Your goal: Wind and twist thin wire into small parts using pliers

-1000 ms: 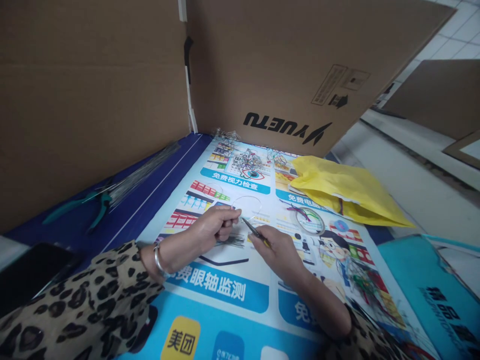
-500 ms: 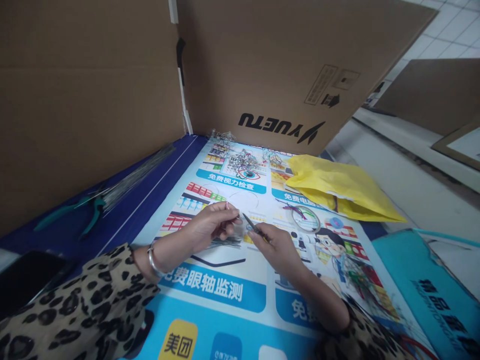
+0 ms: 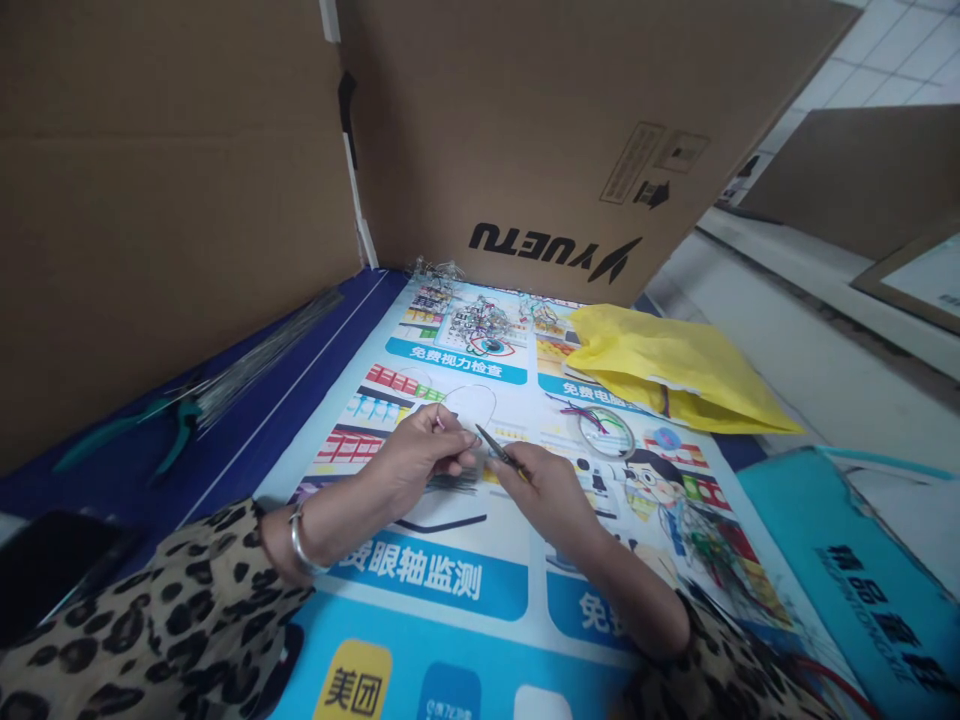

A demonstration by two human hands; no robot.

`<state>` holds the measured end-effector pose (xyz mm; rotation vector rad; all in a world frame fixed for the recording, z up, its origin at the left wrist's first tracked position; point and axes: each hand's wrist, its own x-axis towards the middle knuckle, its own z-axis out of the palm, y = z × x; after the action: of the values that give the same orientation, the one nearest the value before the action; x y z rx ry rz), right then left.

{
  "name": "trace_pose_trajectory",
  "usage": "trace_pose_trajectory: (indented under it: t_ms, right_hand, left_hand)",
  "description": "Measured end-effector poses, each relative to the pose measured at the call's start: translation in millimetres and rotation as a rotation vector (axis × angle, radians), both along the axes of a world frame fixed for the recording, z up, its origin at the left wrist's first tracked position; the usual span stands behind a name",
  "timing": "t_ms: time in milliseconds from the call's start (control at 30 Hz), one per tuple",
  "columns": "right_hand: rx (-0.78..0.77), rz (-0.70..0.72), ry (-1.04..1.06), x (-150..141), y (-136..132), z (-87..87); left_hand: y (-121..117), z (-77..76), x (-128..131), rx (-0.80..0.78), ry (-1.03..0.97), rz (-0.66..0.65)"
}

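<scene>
My left hand [image 3: 420,455] is pinched shut on a thin wire loop [image 3: 472,395] that arcs up from its fingertips. My right hand [image 3: 547,485] is closed round small pliers [image 3: 495,450], whose pointed tip meets the wire beside my left fingers. Both hands hover low over a printed poster [image 3: 450,580] on the table. A bundle of short dark wires [image 3: 450,483] lies on the poster just under my left hand. Leopard-print sleeves cover both forearms, and a silver bangle sits on my left wrist.
Teal-handled pliers [image 3: 161,425] and a sheaf of long straight wires [image 3: 262,350] lie at the left. A yellow bag [image 3: 667,370], a tape roll [image 3: 607,432], bent wire piles [image 3: 487,320] and a teal bag [image 3: 862,590] surround the poster. Cardboard walls [image 3: 187,200] stand behind.
The view has drifted slightly, so everything sits a little lower left. My hands keep the same grip, and the pliers' tip stays at the wire loop.
</scene>
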<state>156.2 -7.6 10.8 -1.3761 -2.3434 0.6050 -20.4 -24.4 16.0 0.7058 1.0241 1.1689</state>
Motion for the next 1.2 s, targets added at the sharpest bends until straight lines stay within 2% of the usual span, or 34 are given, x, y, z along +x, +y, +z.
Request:
trace_pose_trajectory:
  t_ms: [267,433,633,967,1200]
  right_hand:
    - [0.081,-0.101,-0.064,-5.4,-6.9,2.0]
    - [0.138,-0.114,-0.155,-11.8,-12.2,4.8]
    - [0.213,-0.121,-0.290,-17.6,-17.9,8.9]
    - [0.440,-0.101,-0.447,-19.3,-21.2,6.0]
    - [0.432,-0.084,-0.508,-22.4,-25.2,8.9]
  left_hand:
    - [-1.6,-0.3,6.0,0.050,0.077,0.170]
    - [-1.7,-0.4,8.0,0.063,0.082,0.220]
    - [-1.8,-4.6,9.3,0.077,0.105,0.202]
    - [-2.3,-8.3,8.8,0.116,0.235,0.208]
    - [-1.8,-10.6,9.3,0.137,0.276,0.230]
